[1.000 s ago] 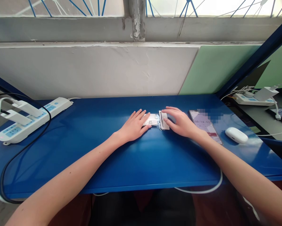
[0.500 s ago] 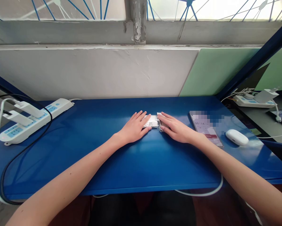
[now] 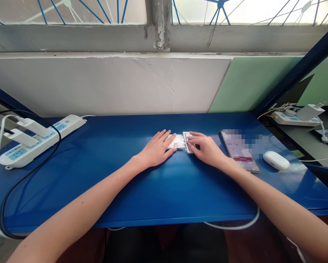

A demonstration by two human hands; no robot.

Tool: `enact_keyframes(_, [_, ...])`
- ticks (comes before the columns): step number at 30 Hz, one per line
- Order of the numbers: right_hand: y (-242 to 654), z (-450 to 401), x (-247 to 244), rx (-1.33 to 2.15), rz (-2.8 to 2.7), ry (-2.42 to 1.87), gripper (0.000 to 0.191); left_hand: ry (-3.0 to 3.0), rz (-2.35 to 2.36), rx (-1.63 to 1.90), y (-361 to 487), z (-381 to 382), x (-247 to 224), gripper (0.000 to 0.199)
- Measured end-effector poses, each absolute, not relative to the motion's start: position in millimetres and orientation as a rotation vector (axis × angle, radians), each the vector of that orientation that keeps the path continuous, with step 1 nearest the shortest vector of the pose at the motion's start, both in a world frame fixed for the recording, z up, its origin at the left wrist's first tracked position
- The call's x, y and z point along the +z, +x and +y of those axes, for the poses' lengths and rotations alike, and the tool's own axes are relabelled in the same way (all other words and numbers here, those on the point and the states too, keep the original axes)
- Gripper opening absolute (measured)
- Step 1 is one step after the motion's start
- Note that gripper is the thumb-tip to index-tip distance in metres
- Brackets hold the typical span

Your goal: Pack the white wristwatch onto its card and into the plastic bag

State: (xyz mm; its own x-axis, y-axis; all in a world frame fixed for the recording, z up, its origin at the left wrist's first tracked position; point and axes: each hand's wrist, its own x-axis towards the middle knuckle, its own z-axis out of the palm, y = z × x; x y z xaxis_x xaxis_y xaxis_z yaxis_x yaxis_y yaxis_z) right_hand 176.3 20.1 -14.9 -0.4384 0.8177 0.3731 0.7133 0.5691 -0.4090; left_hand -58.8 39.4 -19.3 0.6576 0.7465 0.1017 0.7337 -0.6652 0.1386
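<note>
My left hand point(image 3: 157, 149) lies flat with its fingers spread. Its thumb and forefinger rest on a small white packet point(image 3: 178, 141) that looks wrapped in clear, shiny plastic. Close by on the right lies a second flat white piece point(image 3: 187, 137), turned crosswise, with a crinkled clear edge. My right hand point(image 3: 207, 149) has its fingers bent and apart, the tips touching this piece from above. Both pieces lie on the blue table point(image 3: 164, 190); the hands partly cover them, and their exact kind cannot be made out.
A phone point(image 3: 242, 160) showing a timer lies right of my right hand, with a white earbud case point(image 3: 276, 160) beyond it. On the left stands a white power strip point(image 3: 67, 122) with chargers and a black cable point(image 3: 29, 173). A wall point(image 3: 111, 87) rises behind the table.
My right hand has drawn back slightly to the right and bent its fingers, uncovering more of the right-hand white piece. My left hand stays where it was.
</note>
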Motion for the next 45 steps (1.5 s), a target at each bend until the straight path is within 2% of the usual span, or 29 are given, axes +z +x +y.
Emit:
enact_keyframes(6, [168,18,-12,0.282,-2.195,-1.296,0.030,2.808,1.258,0.208,-58,39,-20,0.060])
enact_keyframes(14, [168,15,-13,0.295,-2.264,-1.221,0.022,2.828,1.268,0.210,-57,39,-21,0.060])
enact_keyframes(18, [167,13,-15,0.311,-2.235,-1.266,0.035,2.838,1.263,0.227,-58,39,-21,0.059])
enact_keyframes(26, [169,13,-22,0.168,-2.374,-1.225,0.046,2.827,1.269,0.235,-57,39,-21,0.058])
enact_keyframes(31, [168,13,-24,0.102,-2.461,-1.196,0.046,2.826,1.260,0.239,-57,39,-22,0.058])
enact_keyframes(39, [167,14,-31,0.322,-2.438,-1.264,0.051,2.822,1.263,0.248,-58,39,-22,0.058])
enact_keyframes(45, [167,14,-30,0.225,-2.458,-1.236,0.049,2.830,1.265,0.240,-58,39,-21,0.057])
